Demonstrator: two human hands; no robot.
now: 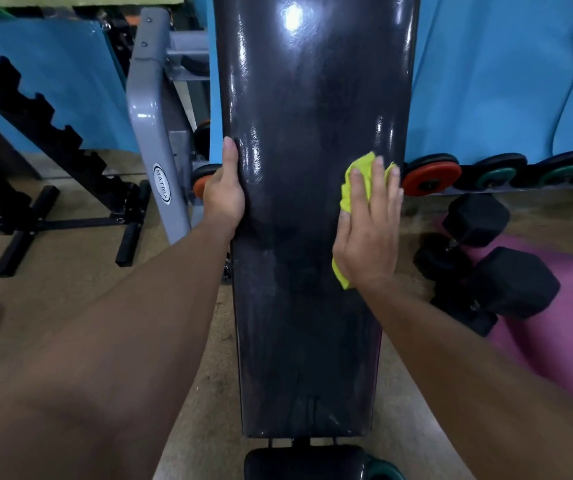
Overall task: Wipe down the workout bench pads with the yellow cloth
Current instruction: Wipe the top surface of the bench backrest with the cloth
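Bottom centre, seat pad: I see no sign of wiping yet. Mid-frame, my right hand presses the yellow cloth flat-fingered on the back pad; left hand grips its left edge. Upper stretch glossy, judged unfinished.

Head camera looks steeply down, close over the bench pad.

The long black back pad is carrying a crumpled yellow cloth near its right edge, with the smaller seat pad sitting just below it.
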